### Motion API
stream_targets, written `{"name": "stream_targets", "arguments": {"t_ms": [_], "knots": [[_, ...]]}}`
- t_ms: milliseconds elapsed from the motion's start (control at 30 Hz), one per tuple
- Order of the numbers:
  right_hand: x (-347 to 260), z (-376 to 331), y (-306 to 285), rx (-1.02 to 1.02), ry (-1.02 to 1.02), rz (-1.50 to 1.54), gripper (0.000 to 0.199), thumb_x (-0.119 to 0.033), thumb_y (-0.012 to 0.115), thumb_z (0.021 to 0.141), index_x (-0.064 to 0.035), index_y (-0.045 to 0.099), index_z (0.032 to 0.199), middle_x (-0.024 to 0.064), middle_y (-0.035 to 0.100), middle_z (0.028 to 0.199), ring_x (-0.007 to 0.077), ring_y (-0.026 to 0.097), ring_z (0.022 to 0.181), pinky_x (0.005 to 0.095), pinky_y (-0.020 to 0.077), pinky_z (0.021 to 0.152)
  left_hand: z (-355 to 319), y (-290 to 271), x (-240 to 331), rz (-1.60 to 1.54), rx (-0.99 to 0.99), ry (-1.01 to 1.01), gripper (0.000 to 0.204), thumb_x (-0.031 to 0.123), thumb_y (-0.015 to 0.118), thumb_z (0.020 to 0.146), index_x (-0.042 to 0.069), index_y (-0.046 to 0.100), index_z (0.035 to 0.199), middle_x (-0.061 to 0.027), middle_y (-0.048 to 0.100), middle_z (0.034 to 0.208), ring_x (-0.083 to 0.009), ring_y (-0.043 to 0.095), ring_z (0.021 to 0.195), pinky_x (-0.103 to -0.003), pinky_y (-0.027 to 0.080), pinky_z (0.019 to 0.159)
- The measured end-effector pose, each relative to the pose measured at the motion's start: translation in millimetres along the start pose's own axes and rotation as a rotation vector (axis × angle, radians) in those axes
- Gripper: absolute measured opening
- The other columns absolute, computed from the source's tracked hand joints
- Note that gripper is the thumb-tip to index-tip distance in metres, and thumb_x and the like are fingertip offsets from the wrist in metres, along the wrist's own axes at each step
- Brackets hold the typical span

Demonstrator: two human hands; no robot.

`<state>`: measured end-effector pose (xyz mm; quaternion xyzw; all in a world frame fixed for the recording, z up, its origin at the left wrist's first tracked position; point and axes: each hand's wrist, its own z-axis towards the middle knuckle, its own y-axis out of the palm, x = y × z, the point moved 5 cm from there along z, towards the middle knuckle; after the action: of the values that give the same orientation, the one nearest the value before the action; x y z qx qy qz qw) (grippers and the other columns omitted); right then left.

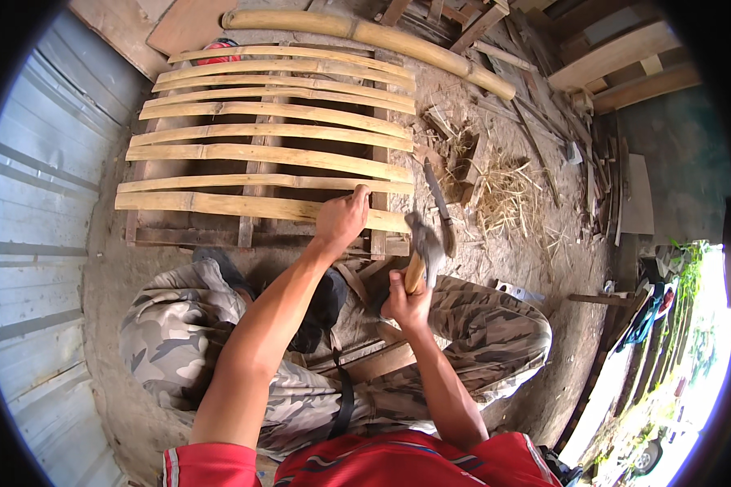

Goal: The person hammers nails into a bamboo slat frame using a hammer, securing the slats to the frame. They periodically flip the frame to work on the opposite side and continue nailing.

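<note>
My right hand (408, 302) is wrapped round the wooden handle of a hammer (427, 248), its metal head raised beside the near right corner of a slatted frame. My left hand (344, 217) rests over the nearest bamboo slat (219, 203), fingers closed; whatever they pinch is too small or hidden to name. Beyond it, several more split bamboo slats (260, 152) lie crosswise in rows over dark wooden rails (249, 233). A long-bladed knife (439, 199) lies on the ground just right of the frame.
A thick bamboo pole (365, 34) lies behind the frame. Shavings and straw (508, 195) litter the ground to the right, with scrap wood farther back. Corrugated metal sheeting (45, 219) walls the left side. My legs in camouflage trousers (487, 333) are folded close before the frame.
</note>
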<state>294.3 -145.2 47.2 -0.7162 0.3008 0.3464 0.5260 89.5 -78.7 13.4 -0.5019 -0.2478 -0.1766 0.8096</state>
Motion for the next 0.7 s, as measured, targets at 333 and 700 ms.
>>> {"name": "stream_targets", "arguments": {"t_ms": [333, 700], "knots": [[0.2, 5.5, 2.4, 0.032, -0.075, 0.074, 0.044, -0.041, 0.064, 0.100, 0.0023, 0.066, 0.090, 0.0123, 0.055, 0.062, 0.0177, 0.055, 0.060, 0.0394, 0.0493, 0.061, 8.9, 0.4, -2.7, 0.022, 0.032, 0.037, 0.010, 0.014, 0.056, 0.098, 0.008, 0.057, 0.106, -0.0117, 0.063, 0.056, -0.0283, 0.065, 0.048, -0.040, 0.051, 0.042], [4.6, 16.1, 13.8, -0.133, 0.184, -0.239, 0.049, -0.043, 0.068, 0.096, 0.0052, 0.066, 0.093, 0.0255, 0.061, 0.067, 0.0415, 0.062, 0.064, 0.0462, 0.0497, 0.064, 4.4, 4.1, -9.4, -0.001, -0.070, -0.033, 0.012, 0.021, 0.055, 0.101, 0.011, 0.054, 0.107, -0.0115, 0.065, 0.060, -0.0317, 0.067, 0.054, -0.042, 0.051, 0.045]]}}
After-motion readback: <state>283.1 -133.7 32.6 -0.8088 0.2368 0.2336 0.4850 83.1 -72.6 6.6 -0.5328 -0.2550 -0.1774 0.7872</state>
